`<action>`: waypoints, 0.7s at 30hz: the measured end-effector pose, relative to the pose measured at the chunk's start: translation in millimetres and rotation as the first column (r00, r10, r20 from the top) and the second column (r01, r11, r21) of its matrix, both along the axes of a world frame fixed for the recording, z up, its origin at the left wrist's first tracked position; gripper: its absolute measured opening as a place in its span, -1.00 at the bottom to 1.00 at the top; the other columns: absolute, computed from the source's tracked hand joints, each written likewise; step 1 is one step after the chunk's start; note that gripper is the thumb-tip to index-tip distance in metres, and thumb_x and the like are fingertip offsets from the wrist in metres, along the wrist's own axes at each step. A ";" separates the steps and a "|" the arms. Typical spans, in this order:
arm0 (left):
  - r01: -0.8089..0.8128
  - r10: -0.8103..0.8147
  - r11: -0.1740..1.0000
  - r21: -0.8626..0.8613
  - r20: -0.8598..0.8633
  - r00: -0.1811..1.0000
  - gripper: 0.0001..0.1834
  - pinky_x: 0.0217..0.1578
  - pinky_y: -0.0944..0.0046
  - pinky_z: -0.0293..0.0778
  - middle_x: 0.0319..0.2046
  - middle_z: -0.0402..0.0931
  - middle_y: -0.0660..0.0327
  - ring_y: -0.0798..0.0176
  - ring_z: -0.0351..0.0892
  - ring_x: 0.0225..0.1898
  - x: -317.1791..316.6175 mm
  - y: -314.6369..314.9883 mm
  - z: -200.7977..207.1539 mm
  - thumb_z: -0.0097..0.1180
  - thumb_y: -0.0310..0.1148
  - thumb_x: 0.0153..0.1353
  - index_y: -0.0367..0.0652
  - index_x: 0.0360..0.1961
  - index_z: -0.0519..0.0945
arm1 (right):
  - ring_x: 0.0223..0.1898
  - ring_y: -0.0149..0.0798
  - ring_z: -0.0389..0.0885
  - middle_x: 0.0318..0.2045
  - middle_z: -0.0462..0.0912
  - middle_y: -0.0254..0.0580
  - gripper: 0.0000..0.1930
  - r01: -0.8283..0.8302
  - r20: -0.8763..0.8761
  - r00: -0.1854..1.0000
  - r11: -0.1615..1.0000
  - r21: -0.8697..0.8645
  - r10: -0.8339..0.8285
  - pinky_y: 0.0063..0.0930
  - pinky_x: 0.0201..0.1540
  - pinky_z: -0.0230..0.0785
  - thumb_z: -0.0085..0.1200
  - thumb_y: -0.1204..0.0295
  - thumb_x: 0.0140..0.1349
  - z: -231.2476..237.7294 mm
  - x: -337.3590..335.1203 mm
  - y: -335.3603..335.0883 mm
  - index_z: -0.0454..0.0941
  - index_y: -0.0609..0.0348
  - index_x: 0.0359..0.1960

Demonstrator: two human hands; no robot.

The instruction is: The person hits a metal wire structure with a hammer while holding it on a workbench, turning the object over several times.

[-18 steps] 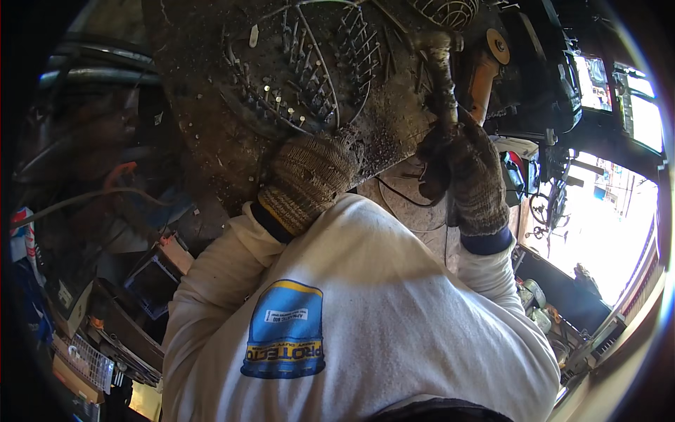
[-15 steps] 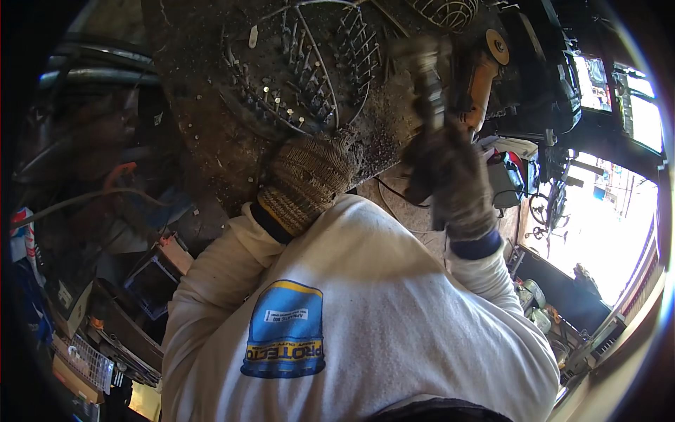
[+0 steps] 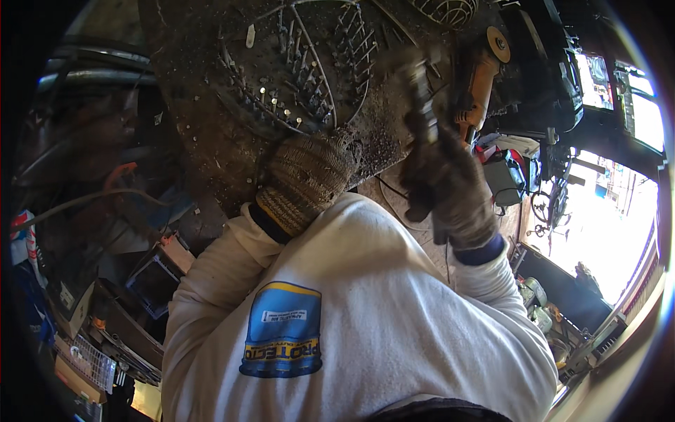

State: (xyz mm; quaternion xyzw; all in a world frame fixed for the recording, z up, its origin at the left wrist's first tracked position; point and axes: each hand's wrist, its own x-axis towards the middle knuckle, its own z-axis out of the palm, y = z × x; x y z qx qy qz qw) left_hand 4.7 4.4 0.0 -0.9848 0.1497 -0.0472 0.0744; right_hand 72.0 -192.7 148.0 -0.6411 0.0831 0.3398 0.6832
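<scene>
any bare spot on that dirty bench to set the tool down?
Bare patch: gritty dark bench top left of the round wire grille, above the gloved left hand. Crowded: grille with upright metal pins, orange angle grinder beyond the gloved right hand gripping a blurred dark tool.

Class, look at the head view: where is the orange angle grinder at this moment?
The orange angle grinder lies at upper right on the dirty workbench, just above the gloved right hand.
</scene>
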 end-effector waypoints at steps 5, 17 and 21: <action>0.146 -0.128 0.987 -0.063 0.230 0.965 -0.56 -0.35 0.03 0.64 -0.27 0.62 0.02 0.10 0.62 -0.38 1.3 7.4 18.7 -0.19 -0.17 0.47 -0.17 0.17 0.57 | -0.59 -0.48 0.55 -0.37 0.60 -0.25 -0.38 0.072 0.268 0.961 0.997 0.014 -0.074 -0.65 -0.62 0.44 0.11 0.19 0.45 22.0 16.2 14.4 0.25 0.33 0.38; -0.018 -0.129 0.948 0.317 0.437 0.890 -0.56 -0.59 0.08 0.56 -0.46 0.60 0.02 0.12 0.57 -0.55 1.4 4.5 20.9 -0.28 -0.23 0.48 -0.23 -0.13 0.66 | -0.55 -0.49 0.56 -0.40 0.62 -0.28 -0.40 0.058 0.235 0.971 0.998 -0.032 -0.049 -0.62 -0.55 0.42 0.14 0.06 0.42 22.5 16.2 12.8 0.40 0.31 0.25; -0.087 -0.036 0.948 0.307 0.374 0.927 -0.52 -0.58 0.08 0.57 -0.48 0.60 0.00 0.08 0.59 -0.55 -1.5 0.9 -3.5 -0.31 -0.19 0.51 -0.25 -0.09 0.67 | -0.53 -0.38 0.62 -0.40 0.63 -0.22 -0.63 -0.021 -0.362 0.924 0.965 0.261 0.118 -0.48 -0.45 0.56 -0.03 0.24 0.52 -16.8 1.0 -7.6 0.46 0.31 0.14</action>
